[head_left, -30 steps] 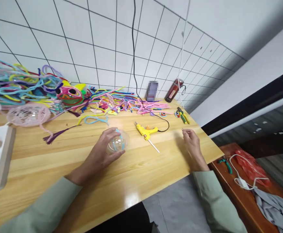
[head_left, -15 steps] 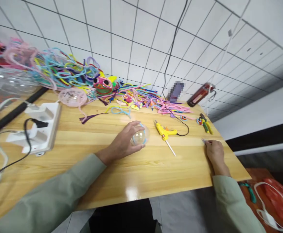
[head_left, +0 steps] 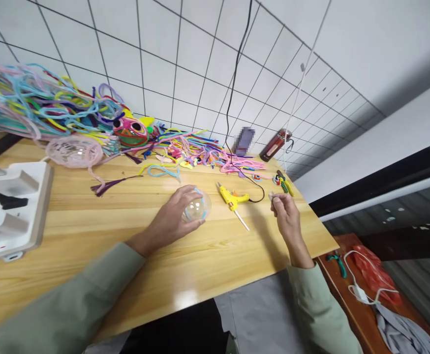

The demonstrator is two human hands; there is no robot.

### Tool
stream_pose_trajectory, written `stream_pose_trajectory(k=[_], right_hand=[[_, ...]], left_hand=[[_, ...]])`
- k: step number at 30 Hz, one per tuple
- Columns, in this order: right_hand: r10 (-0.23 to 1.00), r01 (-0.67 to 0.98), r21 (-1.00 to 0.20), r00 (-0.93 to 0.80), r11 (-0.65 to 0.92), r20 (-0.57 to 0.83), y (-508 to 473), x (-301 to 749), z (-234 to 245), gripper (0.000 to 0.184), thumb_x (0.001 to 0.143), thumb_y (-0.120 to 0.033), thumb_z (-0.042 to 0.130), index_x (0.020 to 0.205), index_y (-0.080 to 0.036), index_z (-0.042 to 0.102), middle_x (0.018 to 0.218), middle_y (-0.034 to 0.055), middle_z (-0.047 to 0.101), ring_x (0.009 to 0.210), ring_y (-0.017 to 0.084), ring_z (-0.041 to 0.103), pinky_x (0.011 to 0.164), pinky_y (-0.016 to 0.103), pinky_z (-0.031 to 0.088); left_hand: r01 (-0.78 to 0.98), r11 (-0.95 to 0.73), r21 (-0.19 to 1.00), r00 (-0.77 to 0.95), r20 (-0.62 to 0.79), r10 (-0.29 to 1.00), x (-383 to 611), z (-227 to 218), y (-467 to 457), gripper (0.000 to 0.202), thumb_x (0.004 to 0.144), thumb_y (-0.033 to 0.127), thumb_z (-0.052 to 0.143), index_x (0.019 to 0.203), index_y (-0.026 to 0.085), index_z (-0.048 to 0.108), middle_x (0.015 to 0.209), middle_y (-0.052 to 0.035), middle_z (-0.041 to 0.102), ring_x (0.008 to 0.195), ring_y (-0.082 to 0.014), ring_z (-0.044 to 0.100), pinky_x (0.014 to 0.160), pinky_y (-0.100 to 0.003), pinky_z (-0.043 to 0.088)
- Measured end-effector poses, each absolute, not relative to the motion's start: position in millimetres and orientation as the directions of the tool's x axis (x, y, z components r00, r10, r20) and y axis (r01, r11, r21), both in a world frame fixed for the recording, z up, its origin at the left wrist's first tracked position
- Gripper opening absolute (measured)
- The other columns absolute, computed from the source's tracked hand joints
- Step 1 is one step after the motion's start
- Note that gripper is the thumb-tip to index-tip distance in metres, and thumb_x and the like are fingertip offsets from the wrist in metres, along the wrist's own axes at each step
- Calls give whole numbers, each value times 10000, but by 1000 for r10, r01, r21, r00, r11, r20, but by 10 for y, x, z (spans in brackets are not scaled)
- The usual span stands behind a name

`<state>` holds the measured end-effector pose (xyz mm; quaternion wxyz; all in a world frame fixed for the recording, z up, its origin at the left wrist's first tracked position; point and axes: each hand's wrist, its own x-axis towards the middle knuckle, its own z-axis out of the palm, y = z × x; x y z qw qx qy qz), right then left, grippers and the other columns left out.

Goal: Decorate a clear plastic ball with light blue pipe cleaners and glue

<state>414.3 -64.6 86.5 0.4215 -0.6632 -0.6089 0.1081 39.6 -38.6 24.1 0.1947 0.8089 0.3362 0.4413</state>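
Observation:
My left hand is wrapped round a clear plastic ball with a light blue rim, resting on the wooden table. My right hand is raised a little above the table near its right edge, its fingers pinched on a small thin item I cannot make out. A yellow glue gun with a black cord lies between the two hands, its glue stick pointing toward me.
Heaps of coloured pipe cleaners line the tiled wall, with a pink mask-like craft and a pink mesh ball. A white power strip sits far left. Pliers, a red bottle. A low bench stands at right.
My right hand has lifted off the table and moved left toward the glue gun, still pinched. The left hand stays on the clear ball. The view has shifted.

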Motion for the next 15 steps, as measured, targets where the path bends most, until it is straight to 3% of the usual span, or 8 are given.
stream_pose_trajectory(k=[3,9,11,15], right_hand=[[927,667,-726,145,166,346,-682,3673,1007,341,1018,-535,573,870,-234,634,730,-30,581,676,169,516,658,301,409],[947,639,-738,44,217,317,-677,3167,1002,393,961,-493,657,693,-239,522,635,-49,435,603,144,403,579,294,326],[953,661,-715,2,226,302,-664,3102,946,351,933,-485,699,738,-239,542,647,-53,455,596,140,426,570,287,342],[931,709,-627,-119,322,344,-624,2984,908,257,941,-438,718,1063,-234,621,781,-23,637,652,169,577,619,297,467]], left_hand=[[361,-697,620,381,584,717,395,264,-397,582,910,318,784,1429,236,533,1538,-190,520,1489,-347,522,1229,-567,481],[348,-697,627,385,582,716,390,277,-387,610,896,307,801,1439,232,533,1533,-196,519,1499,-350,512,1235,-561,478],[346,-696,629,378,585,717,393,268,-377,611,899,301,797,1441,232,524,1529,-192,519,1501,-346,507,1237,-561,474],[337,-695,636,357,597,719,398,268,-370,594,902,307,792,1428,225,529,1516,-195,522,1499,-348,505,1239,-565,469]])
